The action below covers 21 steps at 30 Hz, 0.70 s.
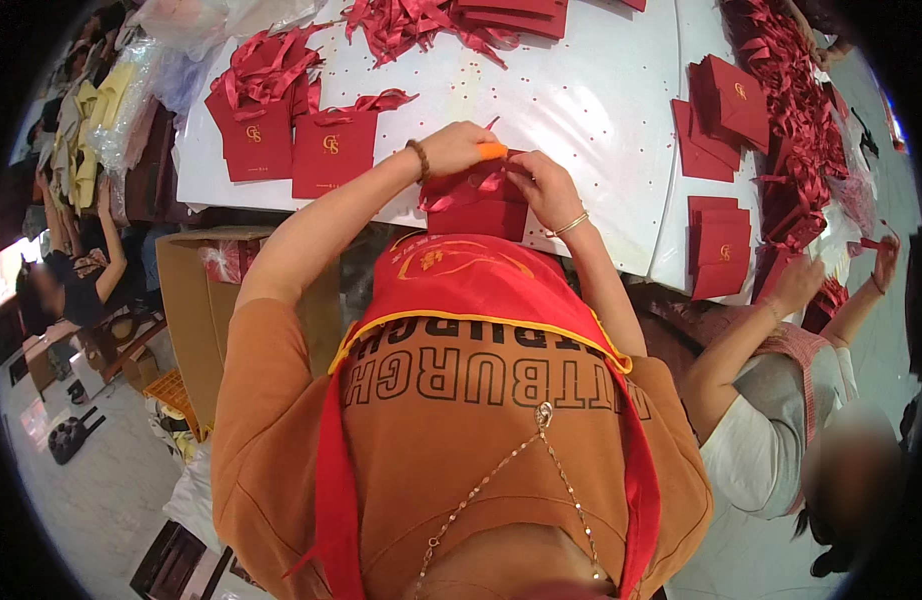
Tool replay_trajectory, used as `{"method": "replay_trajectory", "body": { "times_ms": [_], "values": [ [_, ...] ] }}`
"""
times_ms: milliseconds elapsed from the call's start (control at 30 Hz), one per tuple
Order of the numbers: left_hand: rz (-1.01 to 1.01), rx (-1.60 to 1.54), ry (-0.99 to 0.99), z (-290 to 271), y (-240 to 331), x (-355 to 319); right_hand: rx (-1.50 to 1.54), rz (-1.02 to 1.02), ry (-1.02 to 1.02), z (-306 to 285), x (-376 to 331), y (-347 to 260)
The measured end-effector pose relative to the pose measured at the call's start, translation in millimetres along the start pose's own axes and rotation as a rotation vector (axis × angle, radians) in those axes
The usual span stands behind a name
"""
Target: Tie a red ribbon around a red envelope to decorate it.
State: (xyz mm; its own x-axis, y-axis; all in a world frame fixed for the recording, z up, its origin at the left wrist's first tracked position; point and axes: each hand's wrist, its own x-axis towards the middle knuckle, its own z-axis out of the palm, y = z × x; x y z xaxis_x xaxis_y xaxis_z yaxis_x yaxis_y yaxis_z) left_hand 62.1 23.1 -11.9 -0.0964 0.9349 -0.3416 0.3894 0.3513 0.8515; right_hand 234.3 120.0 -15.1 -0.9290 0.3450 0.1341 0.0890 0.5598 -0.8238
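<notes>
A small red paper gift bag [476, 218] lies at the table's near edge, right in front of my apron. Over its upper part runs a glossy red ribbon [491, 182]. My left hand [459, 150], with an orange cover on one fingertip, is closed at the bag's upper edge. Close beside it, my right hand [549, 192] pinches the bag's top right, thumb and forefinger together. Whether the fingers grip paper or ribbon there is too small to tell.
Finished-looking red bags with ribbon handles [334, 155] lie left on the white table [601, 110]. More bag stacks [719, 245] and a long ribbon heap [786, 150] are at right. A co-worker [771, 420] works there. An open cardboard box [196, 330] stands below left.
</notes>
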Motion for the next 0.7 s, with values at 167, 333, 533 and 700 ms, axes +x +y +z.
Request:
{"method": "replay_trajectory", "body": {
  "times_ms": [167, 333, 533, 700],
  "values": [
    [-0.130, 0.029, -0.266, -19, 17, 16, -0.020, 0.009, 0.016, 1, 0, -3],
    [-0.073, 0.160, -0.259, -12, 15, 30, -0.055, -0.002, 0.029, 2, -2, -3],
    [-0.093, 0.135, 0.020, -1, 5, 33, -0.047, -0.032, 0.073, 2, -6, -3],
    [-0.111, 0.015, 0.133, -6, -9, 43, -0.030, 0.008, 0.049, 1, -3, -7]
  ]
}}
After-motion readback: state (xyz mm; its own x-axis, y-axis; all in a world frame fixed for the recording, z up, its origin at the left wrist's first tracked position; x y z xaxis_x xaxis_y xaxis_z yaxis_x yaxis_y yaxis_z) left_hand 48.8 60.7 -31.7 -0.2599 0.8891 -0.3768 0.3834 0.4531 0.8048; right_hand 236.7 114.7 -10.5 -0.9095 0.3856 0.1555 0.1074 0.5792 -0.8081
